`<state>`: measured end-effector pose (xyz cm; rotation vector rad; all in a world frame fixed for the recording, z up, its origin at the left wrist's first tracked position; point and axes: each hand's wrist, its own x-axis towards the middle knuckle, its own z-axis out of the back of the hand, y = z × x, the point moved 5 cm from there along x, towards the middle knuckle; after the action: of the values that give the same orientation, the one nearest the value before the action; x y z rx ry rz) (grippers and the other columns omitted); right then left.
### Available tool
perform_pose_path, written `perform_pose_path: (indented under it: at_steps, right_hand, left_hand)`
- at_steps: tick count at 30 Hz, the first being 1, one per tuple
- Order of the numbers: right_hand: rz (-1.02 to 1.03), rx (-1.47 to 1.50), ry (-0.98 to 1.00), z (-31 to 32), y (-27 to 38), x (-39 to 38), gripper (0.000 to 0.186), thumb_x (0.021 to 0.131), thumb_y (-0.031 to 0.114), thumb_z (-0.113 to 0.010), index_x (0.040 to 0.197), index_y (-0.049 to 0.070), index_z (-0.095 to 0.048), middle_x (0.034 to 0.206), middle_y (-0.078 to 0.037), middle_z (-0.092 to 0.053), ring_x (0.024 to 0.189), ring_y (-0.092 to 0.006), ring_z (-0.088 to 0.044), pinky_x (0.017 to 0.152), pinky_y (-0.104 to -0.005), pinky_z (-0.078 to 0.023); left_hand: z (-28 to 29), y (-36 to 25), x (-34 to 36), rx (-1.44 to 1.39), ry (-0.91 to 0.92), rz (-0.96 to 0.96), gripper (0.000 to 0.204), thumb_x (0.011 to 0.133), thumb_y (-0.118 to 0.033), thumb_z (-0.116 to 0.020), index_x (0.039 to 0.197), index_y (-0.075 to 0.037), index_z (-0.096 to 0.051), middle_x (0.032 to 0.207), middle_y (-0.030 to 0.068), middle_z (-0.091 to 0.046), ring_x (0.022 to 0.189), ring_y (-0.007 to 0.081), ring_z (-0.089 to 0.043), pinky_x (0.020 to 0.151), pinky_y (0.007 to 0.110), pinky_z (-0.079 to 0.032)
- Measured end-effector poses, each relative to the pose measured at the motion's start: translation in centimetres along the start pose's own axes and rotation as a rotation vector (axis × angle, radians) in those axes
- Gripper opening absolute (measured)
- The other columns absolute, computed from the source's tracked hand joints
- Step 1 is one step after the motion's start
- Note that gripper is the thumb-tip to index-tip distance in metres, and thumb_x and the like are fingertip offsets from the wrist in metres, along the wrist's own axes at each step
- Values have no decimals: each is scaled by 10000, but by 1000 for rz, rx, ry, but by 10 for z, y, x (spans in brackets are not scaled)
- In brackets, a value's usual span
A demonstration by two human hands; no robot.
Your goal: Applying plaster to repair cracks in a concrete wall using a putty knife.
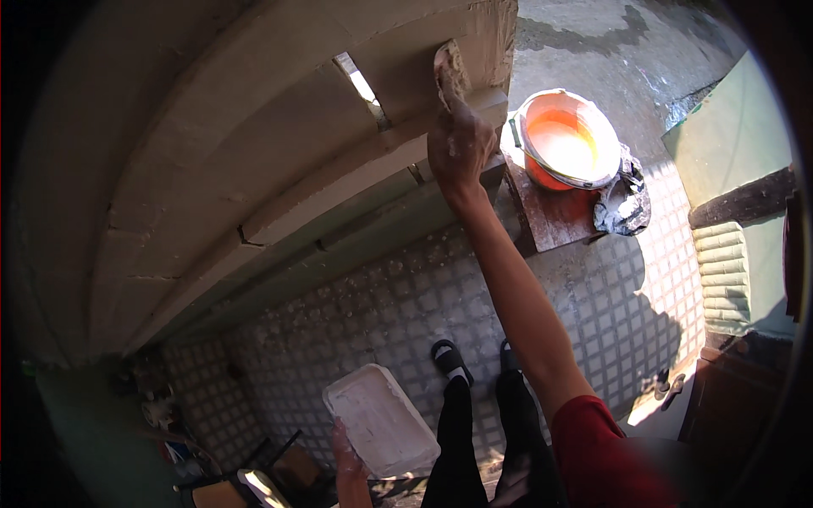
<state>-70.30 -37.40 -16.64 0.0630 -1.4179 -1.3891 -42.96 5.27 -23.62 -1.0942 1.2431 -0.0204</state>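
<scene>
My right hand [461, 146], closed, is raised at the end of the outstretched arm. It grips a paintbrush [451, 69] whose broad, pale-coated head lies against a beige panelled surface [288, 118], close to its right end. Low in the view, my left hand [347, 450] supports a shallow white rectangular tray [383, 419] by its left side. A whitish coating covers the inside of the tray. Part of the left hand is hidden beneath the tray, and pale smears show on both hands.
An orange bucket with a pale rim [566, 140] holds white liquid on a low wooden stool [555, 222], beside a crumpled black-and-white bag [622, 199]. My sandalled feet stand on the tiled floor [373, 305]. A ribbed pale cushion-like object [724, 275] lies at the right.
</scene>
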Motion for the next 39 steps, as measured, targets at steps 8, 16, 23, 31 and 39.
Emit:
perform_pose_path:
  at_steps: [8, 16, 23, 31, 39]
  right_hand:
    - [45, 186, -166, 23, 0, -11, 405, 900, -17, -501, 1273, 76, -629, 1063, -213, -690, 879, -257, -713, 766, -347, -543]
    - [104, 117, 130, -5, 48, 5, 464, 818, -19, -531, 1257, 89, -630, 824, -246, -640, 676, -383, -636, 607, -417, -502]
    - [46, 94, -62, 40, 12, 20, 528, 704, 23, -513, 1218, 40, -634, 854, -244, -672, 723, -403, -661, 647, -456, -521]
    - [116, 6, 223, -9, 60, 2, 431, 791, 19, -534, 1208, 53, -639, 883, -245, -662, 751, -433, -632, 656, -453, -531]
    - [204, 83, -246, 33, 4, 5, 483, 797, -9, -549, 1267, 76, -622, 883, -242, -661, 741, -352, -684, 634, -444, -521]
  left_hand:
    - [-3, 0, -3, -32, -3, 0, 568, 998, -471, -425, 1385, -55, -444, 1320, 117, -560, 1168, 303, -562, 1005, 459, -449]
    - [2, 7, -5, -19, -53, -6, 573, 995, -471, -428, 1377, -44, -448, 1330, 116, -552, 1178, 303, -555, 1016, 450, -440]
    - [-5, -1, -15, -40, -75, -10, 599, 980, -488, -455, 1382, -45, -442, 1328, 128, -546, 1181, 308, -548, 1022, 452, -431]
    - [1, -5, -20, -12, -99, -19, 599, 968, -504, -484, 1356, -48, -461, 1271, 118, -580, 1127, 300, -579, 958, 447, -482]
    - [7, 4, -26, -54, -142, -13, 589, 967, -492, -488, 1356, -51, -458, 1258, 119, -580, 1113, 296, -583, 945, 451, -487]
